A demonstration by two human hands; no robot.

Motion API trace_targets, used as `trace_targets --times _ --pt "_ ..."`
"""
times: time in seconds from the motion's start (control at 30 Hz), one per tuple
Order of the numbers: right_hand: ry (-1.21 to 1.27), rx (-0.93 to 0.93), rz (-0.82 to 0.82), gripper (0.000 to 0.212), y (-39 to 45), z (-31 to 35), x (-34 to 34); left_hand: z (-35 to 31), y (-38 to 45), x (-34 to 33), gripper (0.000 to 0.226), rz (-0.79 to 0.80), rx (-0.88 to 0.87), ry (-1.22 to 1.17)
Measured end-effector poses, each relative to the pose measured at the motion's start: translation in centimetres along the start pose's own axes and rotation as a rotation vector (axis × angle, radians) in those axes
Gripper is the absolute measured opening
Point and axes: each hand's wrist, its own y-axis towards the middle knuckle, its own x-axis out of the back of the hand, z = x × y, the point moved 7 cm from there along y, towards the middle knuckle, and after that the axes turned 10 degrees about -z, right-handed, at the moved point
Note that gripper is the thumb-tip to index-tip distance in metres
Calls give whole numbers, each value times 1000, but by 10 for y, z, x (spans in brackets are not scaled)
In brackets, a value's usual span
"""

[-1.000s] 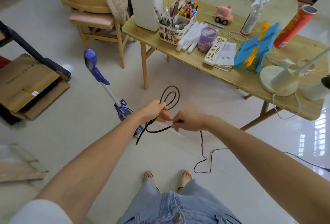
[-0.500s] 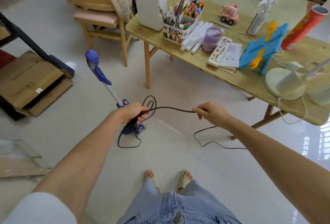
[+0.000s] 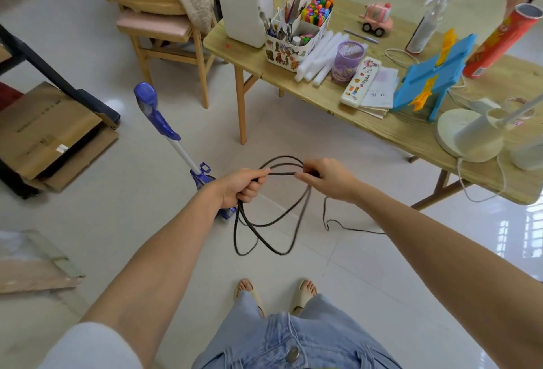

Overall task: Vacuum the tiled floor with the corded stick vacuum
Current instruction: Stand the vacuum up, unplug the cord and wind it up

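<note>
Both our hands hold the black cord (image 3: 266, 223) above the tiled floor (image 3: 338, 257); left hand (image 3: 241, 186) grips the hanging loops; right hand (image 3: 326, 176) pinches a strand; the vacuum (image 3: 164, 127) stands just left, behind our left wrist.

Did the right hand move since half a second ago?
Yes. The right hand came in toward the left hand, away from the table, pinching the cord.
</note>
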Motion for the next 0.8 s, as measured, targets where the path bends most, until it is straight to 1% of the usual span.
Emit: trace_targets --times 0.1,0.17,0.23,0.3,0.37,0.43,0.47,0.53,0.57,0.6,0.67,0.7,0.8 --pt "-74 -70 44 31 -10 -32 -9 7 11 28 37 -257 45 -206" --pt "-129 -106 102 31 -22 -50 -15 12 12 49 36 -442 81 -362" --pt "-161 -147 153 33 -32 -63 -21 15 12 66 36 -586 105 -453" --pt "-170 -209 177 40 -40 -78 -26 16 11 75 34 -660 113 -468" --pt "-157 -299 189 47 -49 -92 -26 20 12 78 32 -693 128 -483" --pt "-158 -379 138 51 -56 -96 -23 25 15 80 27 -719 148 -479" --pt "-168 -425 80 52 -56 -95 -19 26 17 81 26 -736 143 -414" --pt "-150 -559 -78 54 -48 -87 -13 25 22 75 30 -724 96 -198" --pt "-104 -602 -129 56 -41 -78 -14 22 25 65 33 -672 53 -111" --pt "-44 -603 -140 57 -33 -66 -17 19 25 53 35 -598 7 -59" --pt "61 -531 -105 55 -17 -37 -26 12 20 28 35 -455 -54 -24" --pt "95 -485 -73 54 -12 -22 -30 10 16 19 34 -409 -67 -18" --pt "129 -386 61 51 -8 8 -45 4 11 3 33 -333 -70 -22"
